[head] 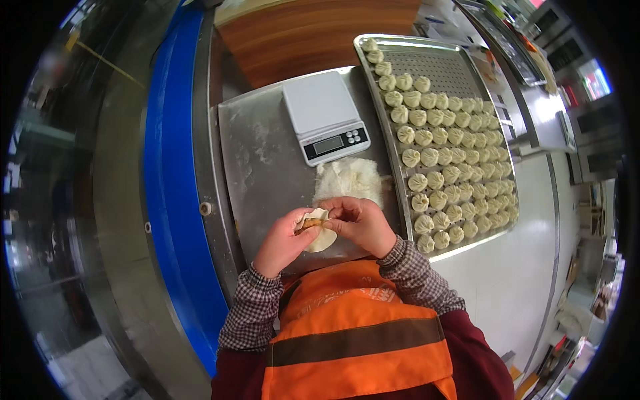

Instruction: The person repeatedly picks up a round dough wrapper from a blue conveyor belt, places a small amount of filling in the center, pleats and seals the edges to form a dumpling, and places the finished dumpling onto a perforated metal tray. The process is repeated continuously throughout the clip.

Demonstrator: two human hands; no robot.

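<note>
My left hand cradles a round dough wrapper with brown filling at its middle. The thumb of that hand lies over the filling. My right hand pinches the wrapper's right edge between thumb and forefinger. Just beyond the hands, a white cloth, partly hidden by my right hand, lies on the steel table. Further off stands a white digital kitchen scale with nothing on its platform. To the right, a perforated metal tray holds rows of pleated buns.
The steel tabletop bears white, flour-like smears. A blue conveyor belt runs along the left, beside a metal rail. A wooden board or box stands behind the scale. Another metal tray lies on a surface at the upper right.
</note>
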